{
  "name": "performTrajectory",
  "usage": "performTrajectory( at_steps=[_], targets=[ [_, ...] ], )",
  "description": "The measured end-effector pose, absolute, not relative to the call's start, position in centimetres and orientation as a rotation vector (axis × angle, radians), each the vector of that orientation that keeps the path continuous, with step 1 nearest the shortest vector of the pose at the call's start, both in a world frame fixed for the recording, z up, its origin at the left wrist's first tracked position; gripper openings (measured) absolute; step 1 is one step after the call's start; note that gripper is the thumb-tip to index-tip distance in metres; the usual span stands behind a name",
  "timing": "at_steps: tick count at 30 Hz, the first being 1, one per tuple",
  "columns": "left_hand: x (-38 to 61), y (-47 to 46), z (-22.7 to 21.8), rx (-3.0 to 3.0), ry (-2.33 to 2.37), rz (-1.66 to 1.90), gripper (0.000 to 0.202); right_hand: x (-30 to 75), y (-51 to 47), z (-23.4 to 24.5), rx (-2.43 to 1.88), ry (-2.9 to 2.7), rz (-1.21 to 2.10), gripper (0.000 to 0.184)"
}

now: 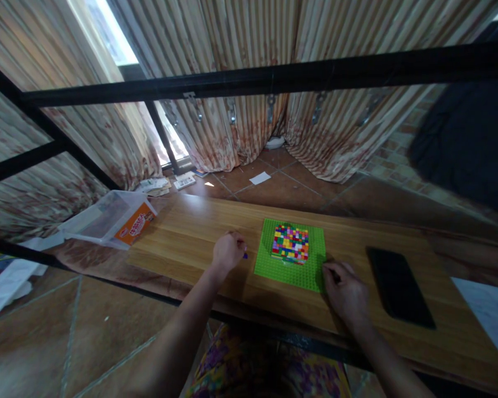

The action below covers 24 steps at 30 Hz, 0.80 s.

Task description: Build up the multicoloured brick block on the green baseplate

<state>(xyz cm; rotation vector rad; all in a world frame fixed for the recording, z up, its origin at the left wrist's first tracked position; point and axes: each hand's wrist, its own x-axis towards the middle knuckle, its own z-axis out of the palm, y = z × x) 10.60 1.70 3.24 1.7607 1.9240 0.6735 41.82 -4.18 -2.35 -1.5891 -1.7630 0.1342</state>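
Observation:
A bright green studded baseplate [263, 265] lies on the wooden table, with a many-coloured block of small toy bricks [290, 243] built up on it. Left of the plate is my left hand [229, 252], its fingers curled together. A tiny dark blue or purple brick [245, 256] shows at its fingertips; whether it is pinched or lies on the table I cannot tell. My right hand [346, 290] rests at the plate's right edge with thumb and fingers closed. Anything inside that grip is hidden.
A clear plastic box [108, 218] with an orange label stands at the table's left end. Right of my right hand lies a black phone-like slab [399, 286], and farther right a white sheet [487, 309]. A black metal bar [249, 83] crosses beyond the wooden table [182, 237].

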Motion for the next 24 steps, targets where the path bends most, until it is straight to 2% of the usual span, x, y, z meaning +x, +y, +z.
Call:
performTrajectory(
  at_steps=[3, 7, 10, 15, 24],
  targets=[
    [11.1, 1.6, 3.8, 1.988, 2.062, 0.415, 0.011, 41.7, -4.2, -2.2, -1.607, -1.757, 0.114, 0.027],
    [11.2, 1.5, 4.1, 2.049, 2.092, 0.379, 0.016, 41.6, -4.3, -2.1, -1.604, -1.761, 0.113, 0.026],
    [11.8, 1.3, 4.6, 1.987, 2.026, 0.629, 0.021, 41.6, -4.3, -2.0, -1.596, -1.769, 0.134, 0.025],
    [14.3, 1.3, 4.5, 1.749, 1.624, 1.100, 0.019, 41.6, -4.3, -1.8, -1.614, -1.760, 0.162, 0.023],
    [18.1, 2.3, 3.0, 1.323, 1.458, 1.253, 0.019, 41.3, -4.3, -1.6, -1.581, -1.735, 0.176, 0.023]
  ],
)
